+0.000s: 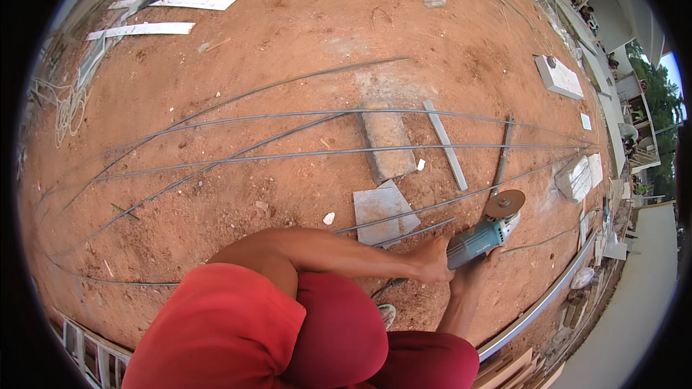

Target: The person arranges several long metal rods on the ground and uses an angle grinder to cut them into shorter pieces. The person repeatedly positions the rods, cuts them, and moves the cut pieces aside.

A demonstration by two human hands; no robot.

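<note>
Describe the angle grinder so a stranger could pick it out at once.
On the reddish dirt ground, find the rectangular block under long metal rods. Down and right of it in the picture, the left hand and right hand hold the angle grinder. Its teal body and round brown disc set it apart from the grey rods and flat slabs nearby.

1. Got reddish-brown dirt ground [288, 25], strewn with small debris.
2. Found near middle: oblong block [389, 130], long thin rods [310, 152] running across it.
3. Right of block: grey bar [452, 163], then dark stick [500, 163].
4. Nearer side: overlapping grey plates [375, 205].
5. Far left: white strips [194, 3].
</note>
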